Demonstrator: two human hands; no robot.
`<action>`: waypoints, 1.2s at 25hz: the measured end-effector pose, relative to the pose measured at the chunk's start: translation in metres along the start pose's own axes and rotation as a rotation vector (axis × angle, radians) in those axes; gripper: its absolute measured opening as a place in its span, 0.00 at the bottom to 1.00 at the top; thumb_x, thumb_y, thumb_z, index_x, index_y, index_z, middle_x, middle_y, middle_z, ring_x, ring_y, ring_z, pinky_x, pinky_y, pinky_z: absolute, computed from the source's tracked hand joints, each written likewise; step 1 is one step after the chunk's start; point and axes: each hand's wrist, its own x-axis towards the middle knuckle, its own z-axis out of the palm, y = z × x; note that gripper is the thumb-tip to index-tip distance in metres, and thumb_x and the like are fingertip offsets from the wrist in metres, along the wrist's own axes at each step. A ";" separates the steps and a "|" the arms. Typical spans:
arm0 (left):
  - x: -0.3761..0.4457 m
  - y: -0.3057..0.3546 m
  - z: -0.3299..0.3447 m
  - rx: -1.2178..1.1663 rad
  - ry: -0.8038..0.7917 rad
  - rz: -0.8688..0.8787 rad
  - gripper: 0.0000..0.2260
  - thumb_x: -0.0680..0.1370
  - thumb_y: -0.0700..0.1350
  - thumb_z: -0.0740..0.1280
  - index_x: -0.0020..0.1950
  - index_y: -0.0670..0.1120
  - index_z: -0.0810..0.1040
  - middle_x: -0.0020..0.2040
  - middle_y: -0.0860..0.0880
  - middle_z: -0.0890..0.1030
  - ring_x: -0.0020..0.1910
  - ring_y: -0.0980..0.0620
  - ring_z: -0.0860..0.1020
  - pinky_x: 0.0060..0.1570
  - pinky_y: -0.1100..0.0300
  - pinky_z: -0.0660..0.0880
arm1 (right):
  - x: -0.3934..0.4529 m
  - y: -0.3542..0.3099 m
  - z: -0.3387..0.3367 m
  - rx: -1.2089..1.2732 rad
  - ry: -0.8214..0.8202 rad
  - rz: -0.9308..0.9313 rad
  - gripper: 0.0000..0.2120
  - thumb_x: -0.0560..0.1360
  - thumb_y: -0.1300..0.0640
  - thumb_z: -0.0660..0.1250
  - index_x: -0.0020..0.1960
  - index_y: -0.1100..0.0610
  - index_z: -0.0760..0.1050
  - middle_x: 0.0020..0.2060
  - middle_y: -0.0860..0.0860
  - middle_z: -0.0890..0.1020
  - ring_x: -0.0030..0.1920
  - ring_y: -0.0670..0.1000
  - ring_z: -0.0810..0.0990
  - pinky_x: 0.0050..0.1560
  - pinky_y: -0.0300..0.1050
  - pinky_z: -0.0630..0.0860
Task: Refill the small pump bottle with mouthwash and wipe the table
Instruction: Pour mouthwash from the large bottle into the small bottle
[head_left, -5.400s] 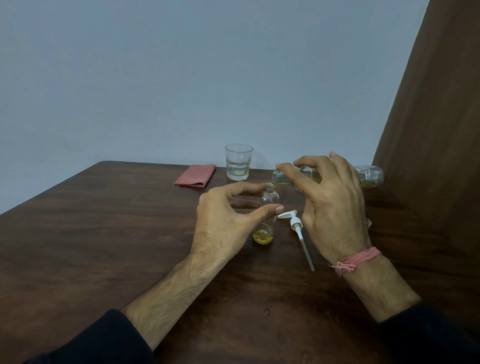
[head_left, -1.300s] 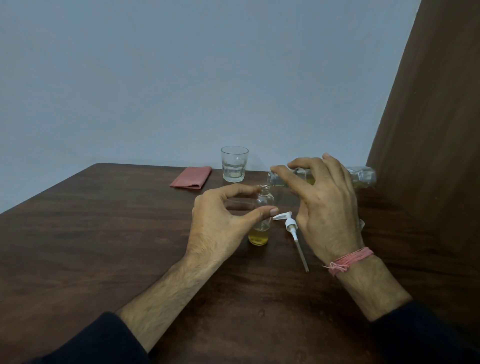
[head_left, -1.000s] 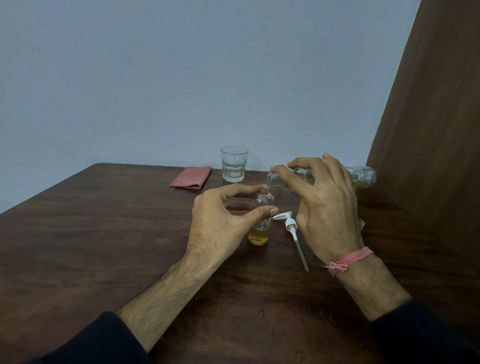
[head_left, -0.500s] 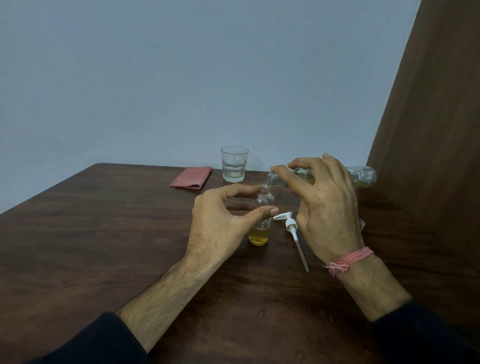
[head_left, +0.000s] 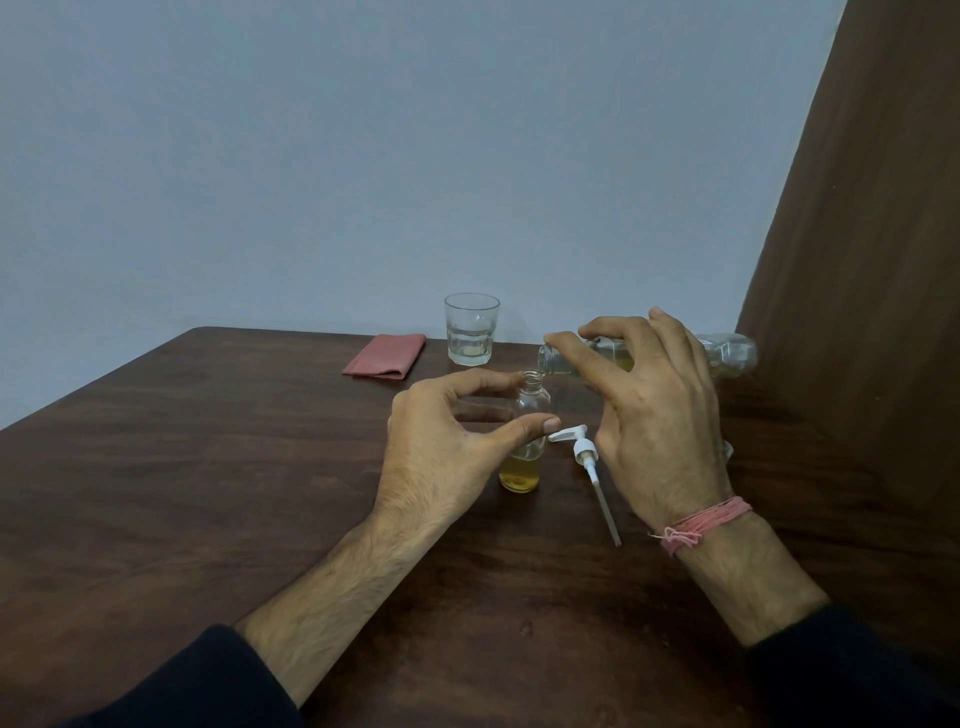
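Observation:
A small clear bottle (head_left: 530, 410) stands upright on the dark wooden table (head_left: 208, 467), open at the top, with yellow liquid in its lower part. My left hand (head_left: 441, 452) holds it between thumb and forefinger. My right hand (head_left: 654, 415) grips a larger clear mouthwash bottle (head_left: 727, 356), tipped on its side with its mouth just above the small bottle's neck. The white pump head (head_left: 584, 449) with its long tube lies on the table between my hands.
A drinking glass (head_left: 471, 328) with a little clear liquid stands at the back of the table. A folded pink cloth (head_left: 385, 355) lies to its left. A brown panel (head_left: 872, 312) rises along the table's right side.
The yellow liquid in the small bottle stands higher than 5.4 s ago. Over the last second neither hand nor bottle has visibly moved.

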 end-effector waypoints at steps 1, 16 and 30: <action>0.000 0.000 0.000 0.001 -0.001 0.000 0.23 0.66 0.62 0.89 0.59 0.58 0.93 0.50 0.64 0.92 0.49 0.67 0.90 0.56 0.53 0.90 | 0.000 0.000 0.000 0.000 0.001 -0.001 0.39 0.65 0.77 0.73 0.73 0.53 0.80 0.63 0.57 0.82 0.66 0.63 0.76 0.78 0.65 0.67; -0.001 0.002 0.000 0.008 0.004 -0.010 0.23 0.66 0.62 0.89 0.58 0.58 0.93 0.49 0.64 0.92 0.50 0.67 0.90 0.57 0.54 0.90 | 0.000 0.000 0.001 -0.016 0.009 -0.003 0.38 0.66 0.77 0.73 0.73 0.53 0.80 0.63 0.57 0.81 0.67 0.62 0.75 0.78 0.64 0.67; 0.000 0.002 0.000 0.006 -0.005 -0.012 0.22 0.67 0.63 0.89 0.58 0.59 0.93 0.49 0.64 0.92 0.51 0.65 0.90 0.60 0.49 0.89 | 0.000 0.000 0.000 -0.017 0.005 -0.005 0.38 0.66 0.76 0.72 0.73 0.53 0.80 0.64 0.57 0.81 0.67 0.62 0.75 0.78 0.64 0.66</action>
